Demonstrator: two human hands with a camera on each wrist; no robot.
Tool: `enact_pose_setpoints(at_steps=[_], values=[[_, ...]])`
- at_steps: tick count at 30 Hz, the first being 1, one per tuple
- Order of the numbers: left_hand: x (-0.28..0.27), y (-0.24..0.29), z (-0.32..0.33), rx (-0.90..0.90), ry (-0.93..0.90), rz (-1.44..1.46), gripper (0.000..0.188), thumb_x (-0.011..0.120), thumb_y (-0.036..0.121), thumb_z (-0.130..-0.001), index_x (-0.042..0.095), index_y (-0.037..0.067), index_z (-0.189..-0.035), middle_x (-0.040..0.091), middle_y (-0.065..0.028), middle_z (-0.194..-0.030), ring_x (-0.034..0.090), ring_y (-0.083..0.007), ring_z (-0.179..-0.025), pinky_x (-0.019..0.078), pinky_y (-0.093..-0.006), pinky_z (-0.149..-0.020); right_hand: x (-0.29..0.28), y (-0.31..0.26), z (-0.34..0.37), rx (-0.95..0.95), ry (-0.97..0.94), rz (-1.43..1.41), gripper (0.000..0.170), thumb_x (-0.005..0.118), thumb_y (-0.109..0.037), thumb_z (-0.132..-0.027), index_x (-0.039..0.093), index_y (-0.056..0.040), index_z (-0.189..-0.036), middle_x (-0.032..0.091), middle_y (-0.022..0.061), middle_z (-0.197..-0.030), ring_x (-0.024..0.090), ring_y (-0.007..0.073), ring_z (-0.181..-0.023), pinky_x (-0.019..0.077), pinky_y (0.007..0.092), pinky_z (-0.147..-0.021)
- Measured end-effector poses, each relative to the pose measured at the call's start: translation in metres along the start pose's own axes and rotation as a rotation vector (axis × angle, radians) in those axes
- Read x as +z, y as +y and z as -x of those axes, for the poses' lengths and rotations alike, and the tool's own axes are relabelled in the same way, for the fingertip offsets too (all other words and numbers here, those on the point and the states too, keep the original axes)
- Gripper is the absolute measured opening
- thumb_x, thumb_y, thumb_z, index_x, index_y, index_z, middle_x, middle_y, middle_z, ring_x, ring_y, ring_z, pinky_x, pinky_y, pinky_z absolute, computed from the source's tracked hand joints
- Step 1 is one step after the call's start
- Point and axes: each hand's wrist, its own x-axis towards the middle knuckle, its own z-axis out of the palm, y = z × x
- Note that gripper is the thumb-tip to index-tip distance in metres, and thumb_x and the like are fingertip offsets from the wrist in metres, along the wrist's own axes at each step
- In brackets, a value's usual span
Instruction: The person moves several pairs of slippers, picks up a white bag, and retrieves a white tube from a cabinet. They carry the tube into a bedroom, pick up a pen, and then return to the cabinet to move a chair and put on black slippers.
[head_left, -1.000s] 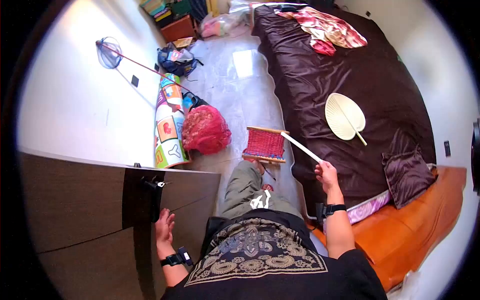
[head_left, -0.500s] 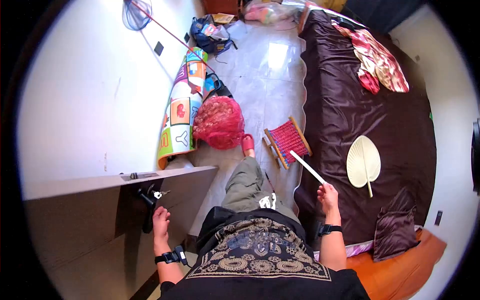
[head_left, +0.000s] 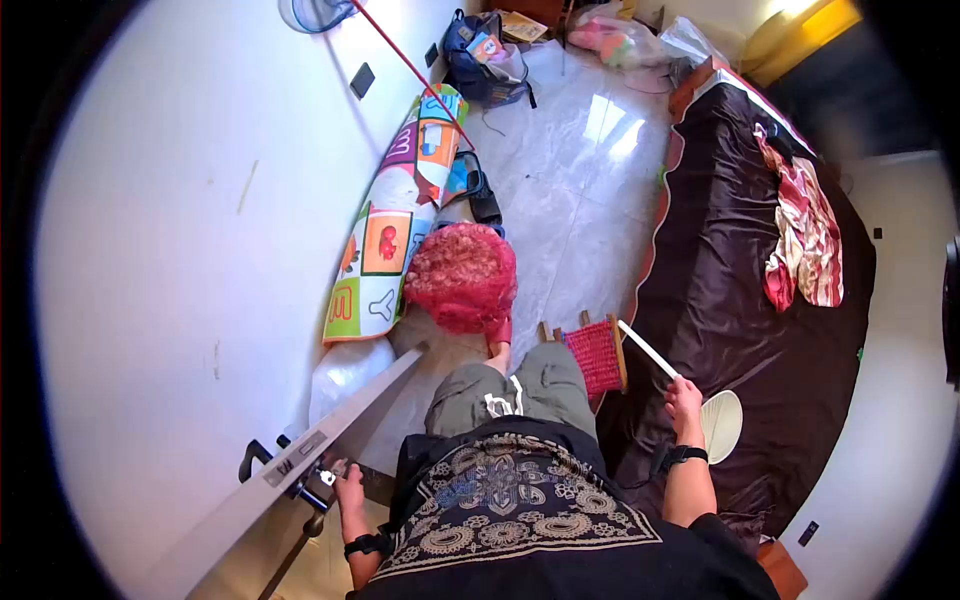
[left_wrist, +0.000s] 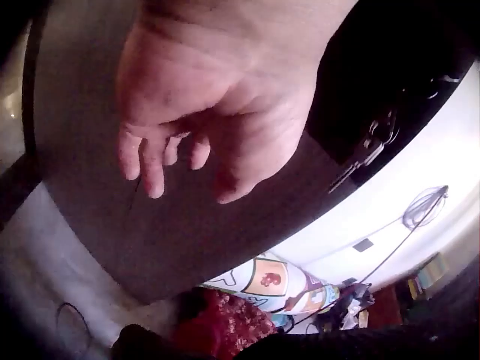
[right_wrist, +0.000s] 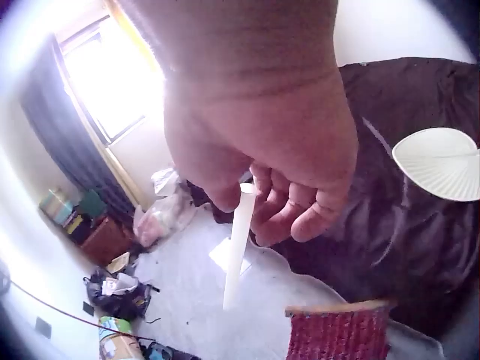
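Observation:
My right hand (head_left: pixel 685 402) grips one end of a slim white stick (head_left: pixel 648 348), which points forward and to the left. Thumb and curled fingers close around it in the right wrist view (right_wrist: pixel 259 165). Below the far end of the stick is a small stool (head_left: pixel 595 358) with a red woven seat and wooden bars. My left hand (head_left: pixel 350 490) is beside the door's lock, where keys (head_left: pixel 328 477) hang near the black handle (head_left: pixel 300 490). In the left wrist view its fingers (left_wrist: pixel 153 169) hang loosely bent before the dark door panel (left_wrist: pixel 90 127), holding nothing.
The door (head_left: pixel 330 430) stands edge-on at left. Ahead are a red mesh bag (head_left: pixel 462 275), a rolled alphabet mat (head_left: pixel 385 240) and a backpack (head_left: pixel 480 65) along the wall. A dark-sheeted bed (head_left: pixel 740 230) fills the right, bearing a pale fan (head_left: pixel 722 428) and a patterned cloth (head_left: pixel 805 235).
The door has swung from showing its broad face to edge-on, with the left hand staying near its handle. The stool and bed now appear closer; the stick stays in the right hand.

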Motion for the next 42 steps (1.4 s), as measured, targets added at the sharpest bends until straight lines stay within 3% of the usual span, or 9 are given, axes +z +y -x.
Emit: enact_pose_setpoints(at_steps=[3,8,18,25,30,33,37,38,42], values=[[0.032,0.047,0.018,-0.202,-0.113,-0.028,0.037,0.058,0.016,-0.084,0.050,0.005,-0.118,0.057,-0.0011,-0.096,0.054,-0.0096,-0.068,0.0395,-0.0231,-0.054,-0.017,0.005,-0.017,0.036,0.018,-0.038,0.021,0.050,-0.029,-0.090,0.050,-0.0096,-0.082,0.047,-0.0007,-0.062,0.042,0.0100,-0.044,0.0273,0.0238,-0.033],[0.092,0.088,-0.005,-0.120,-0.354,-0.009,0.037,0.059,0.021,-0.085,0.052,0.005,-0.117,0.058,-0.0022,-0.094,0.056,-0.0089,-0.072,0.0387,-0.0217,-0.052,-0.027,0.017,-0.019,0.275,0.080,-0.047,0.028,0.047,-0.031,-0.091,0.049,-0.0071,-0.075,0.047,0.0035,-0.055,0.042,0.0141,-0.040,0.0279,0.0264,-0.033],[0.169,0.250,-0.050,-0.131,-0.270,-0.241,0.036,0.055,0.025,-0.087,0.052,0.006,-0.118,0.059,-0.0033,-0.098,0.057,-0.0123,-0.080,0.0398,-0.0240,-0.057,-0.007,-0.026,-0.055,0.549,0.175,-0.157,0.029,0.050,-0.037,-0.090,0.053,-0.0106,-0.078,0.052,-0.0010,-0.064,0.050,0.0126,-0.051,0.0372,0.0286,-0.042],[0.283,0.386,-0.056,-0.117,-0.259,-0.301,0.034,0.056,0.023,-0.086,0.053,0.006,-0.116,0.059,-0.0043,-0.098,0.057,-0.0141,-0.081,0.0417,-0.0268,-0.062,-0.002,-0.139,-0.129,0.606,0.251,-0.176,0.026,0.050,-0.039,-0.090,0.055,-0.0155,-0.080,0.055,-0.0049,-0.067,0.053,0.0103,-0.056,0.0411,0.0267,-0.048],[0.374,0.496,-0.062,0.188,-0.372,-0.358,0.035,0.059,0.019,-0.083,0.055,-0.001,-0.112,0.060,-0.0076,-0.096,0.056,-0.0149,-0.087,0.0441,-0.0269,-0.078,0.013,-0.211,-0.184,0.568,0.267,-0.257,0.026,0.051,-0.038,-0.090,0.056,-0.0131,-0.084,0.057,-0.0045,-0.068,0.055,0.0092,-0.055,0.0417,0.0256,-0.044],[0.408,0.559,-0.055,0.315,-0.408,-0.339,0.034,0.059,0.020,-0.083,0.055,-0.001,-0.110,0.060,-0.0086,-0.098,0.056,-0.0150,-0.090,0.0442,-0.0276,-0.080,0.029,-0.252,-0.195,0.577,0.280,-0.292,0.027,0.051,-0.038,-0.089,0.057,-0.0138,-0.080,0.056,-0.0046,-0.066,0.054,0.0083,-0.053,0.0414,0.0242,-0.043],[0.421,0.562,-0.130,0.336,-0.401,-0.435,0.031,0.057,0.018,-0.085,0.055,-0.001,-0.110,0.060,-0.0083,-0.095,0.057,-0.0159,-0.085,0.0458,-0.0287,-0.078,0.048,-0.284,-0.212,0.574,0.281,-0.341,0.027,0.050,-0.039,-0.089,0.055,-0.0148,-0.077,0.055,-0.0052,-0.064,0.053,0.0078,-0.050,0.0400,0.0236,-0.042],[0.431,0.613,-0.093,0.297,-0.372,-0.461,0.034,0.057,0.018,-0.084,0.054,-0.002,-0.111,0.060,-0.0091,-0.095,0.056,-0.0165,-0.085,0.0459,-0.0297,-0.077,0.056,-0.291,-0.214,0.556,0.256,-0.364,0.027,0.049,-0.038,-0.090,0.055,-0.0152,-0.077,0.055,-0.0054,-0.064,0.053,0.0076,-0.050,0.0398,0.0235,-0.042],[0.455,0.634,-0.152,0.351,-0.361,-0.538,0.038,0.058,0.022,-0.083,0.055,-0.003,-0.111,0.061,-0.0171,-0.105,0.058,-0.0258,-0.100,0.0440,-0.0337,-0.087,0.086,-0.324,-0.221,0.556,0.232,-0.394,0.027,0.049,-0.039,-0.090,0.054,-0.0155,-0.078,0.055,-0.0052,-0.063,0.052,0.0079,-0.049,0.0397,0.0231,-0.041]])
